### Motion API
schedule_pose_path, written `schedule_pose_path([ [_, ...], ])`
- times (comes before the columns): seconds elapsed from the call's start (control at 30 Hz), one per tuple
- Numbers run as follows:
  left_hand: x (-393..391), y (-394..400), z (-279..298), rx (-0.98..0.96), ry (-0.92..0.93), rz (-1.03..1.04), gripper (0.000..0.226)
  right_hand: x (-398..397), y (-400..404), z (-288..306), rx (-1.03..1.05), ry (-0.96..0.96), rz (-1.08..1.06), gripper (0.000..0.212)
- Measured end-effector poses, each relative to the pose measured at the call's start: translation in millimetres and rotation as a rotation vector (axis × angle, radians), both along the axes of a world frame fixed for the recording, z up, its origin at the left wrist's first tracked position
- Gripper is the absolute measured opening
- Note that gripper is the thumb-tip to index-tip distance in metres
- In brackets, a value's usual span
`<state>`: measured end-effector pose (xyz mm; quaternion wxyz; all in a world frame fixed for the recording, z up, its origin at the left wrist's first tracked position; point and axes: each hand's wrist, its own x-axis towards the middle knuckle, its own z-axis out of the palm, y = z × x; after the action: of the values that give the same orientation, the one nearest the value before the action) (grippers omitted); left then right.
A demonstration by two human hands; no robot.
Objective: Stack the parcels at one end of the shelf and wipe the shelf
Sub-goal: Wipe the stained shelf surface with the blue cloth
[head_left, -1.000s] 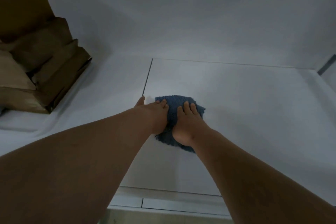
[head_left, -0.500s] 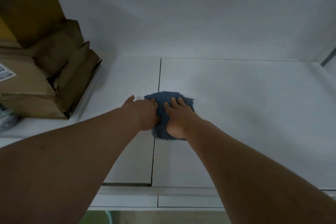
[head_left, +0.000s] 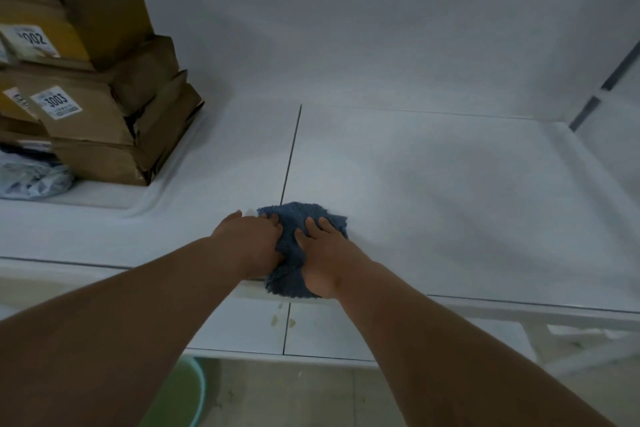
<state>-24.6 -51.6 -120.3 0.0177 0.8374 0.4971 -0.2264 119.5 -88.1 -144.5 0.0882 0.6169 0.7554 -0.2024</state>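
Parcels of brown cardboard (head_left: 93,80) stand in one stack at the left end of the white shelf (head_left: 450,201), well apart from the hands. The left hand (head_left: 251,243) lies flat on the left part of a blue fluffy cloth (head_left: 301,222), with its fingers stretched and its thumb on the bare shelf beside the cloth. The right hand (head_left: 323,253) presses on the right part of the same cloth, fingers straight and a little spread; neither hand grips it. The cloth is at the front edge of the shelf, on the dark seam (head_left: 291,156) between two shelf panels. Two parcels carry white labels (head_left: 57,102) with numbers. A crumpled grey plastic bag (head_left: 31,177) lies in front of the stack, touching it. Below the shelf a green round bucket (head_left: 188,392) stands on the floor, partly hidden by the left arm.
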Motion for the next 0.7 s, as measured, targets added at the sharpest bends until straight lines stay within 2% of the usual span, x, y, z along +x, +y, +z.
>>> schedule_pose_path([
  [0.27,33,-36,-4,-0.018,0.022,-0.03,0.064,37,-45,1,0.033,0.011,-0.042,0.063],
  [0.53,11,-25,-3,-0.036,-0.083,-0.079,0.057,12,-43,2,0.036,-0.041,-0.034,0.062],
  [0.7,-32,-4,-4,-0.048,-0.105,-0.111,0.055,-29,-28,3,0.042,-0.036,-0.044,0.059],
])
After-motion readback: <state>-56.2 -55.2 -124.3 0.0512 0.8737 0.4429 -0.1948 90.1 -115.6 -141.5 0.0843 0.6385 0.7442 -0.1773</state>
